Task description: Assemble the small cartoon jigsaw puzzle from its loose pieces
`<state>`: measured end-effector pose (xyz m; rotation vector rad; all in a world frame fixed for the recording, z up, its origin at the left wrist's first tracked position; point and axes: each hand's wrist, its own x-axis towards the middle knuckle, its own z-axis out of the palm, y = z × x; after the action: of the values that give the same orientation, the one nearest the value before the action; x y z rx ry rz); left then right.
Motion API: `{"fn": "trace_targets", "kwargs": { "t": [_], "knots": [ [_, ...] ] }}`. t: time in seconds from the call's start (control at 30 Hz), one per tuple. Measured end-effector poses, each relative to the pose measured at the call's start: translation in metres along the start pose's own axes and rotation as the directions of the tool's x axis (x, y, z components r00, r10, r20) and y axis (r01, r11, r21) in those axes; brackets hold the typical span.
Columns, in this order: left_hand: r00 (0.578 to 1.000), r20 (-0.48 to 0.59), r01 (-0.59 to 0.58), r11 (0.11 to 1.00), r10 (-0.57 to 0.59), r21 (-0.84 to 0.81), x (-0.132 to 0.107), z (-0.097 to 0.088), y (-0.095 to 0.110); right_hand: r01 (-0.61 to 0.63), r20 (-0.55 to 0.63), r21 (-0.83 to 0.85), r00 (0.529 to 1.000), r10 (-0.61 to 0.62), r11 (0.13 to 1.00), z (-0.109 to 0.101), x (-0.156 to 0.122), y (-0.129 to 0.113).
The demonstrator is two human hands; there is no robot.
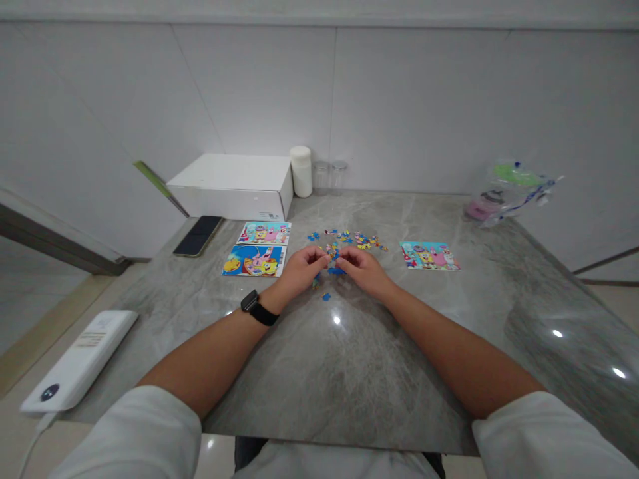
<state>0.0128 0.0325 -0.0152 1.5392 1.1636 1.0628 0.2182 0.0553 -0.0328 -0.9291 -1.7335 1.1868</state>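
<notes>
My left hand (299, 269) and my right hand (364, 268) meet over the middle of a grey marble table (339, 372). Their fingertips are pinched together on small colourful jigsaw pieces (333, 253). Loose pieces (349, 238) lie scattered just beyond my hands, and a few blue ones (326, 297) lie in front of them. A black watch (257, 308) sits on my left wrist. Two cartoon puzzle pictures (255, 260) lie to the left of my hands, and a third one (429, 256) to the right.
A white box (234, 183) stands at the back left, with a white jar (301, 170) and two clear jars (329, 175) beside it. A black phone (198, 235) lies left of the pictures. A plastic bag (504, 189) sits back right. A white power bank (80, 360) rests at the table's left edge.
</notes>
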Motion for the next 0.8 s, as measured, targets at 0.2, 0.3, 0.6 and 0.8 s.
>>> {"fn": "trace_targets", "kwargs": {
  "t": [0.2, 0.3, 0.6, 0.8],
  "knots": [
    [0.997, 0.062, -0.056, 0.99, 0.049, 0.13, -0.004, 0.003, 0.003, -0.031, -0.029, 0.061, 0.999, 0.032, 0.998, -0.002, 0.003, -0.001],
    [0.997, 0.058, -0.067, 0.984, 0.058, 0.167, -0.004, 0.003, 0.002, -0.023, -0.032, 0.078, 0.999, 0.025, 0.997, -0.003, 0.004, -0.001],
    [0.994, 0.077, -0.088, 0.967, 0.071, 0.24, -0.006, 0.006, 0.003, -0.012, -0.046, 0.117, 0.999, 0.017, 0.993, -0.001, 0.004, -0.004],
    [0.985, 0.113, -0.141, 0.983, 0.128, 0.117, -0.007, 0.006, 0.012, 0.043, -0.279, -0.079, 0.958, -0.064, 0.996, -0.054, 0.011, -0.025]
  ]
}}
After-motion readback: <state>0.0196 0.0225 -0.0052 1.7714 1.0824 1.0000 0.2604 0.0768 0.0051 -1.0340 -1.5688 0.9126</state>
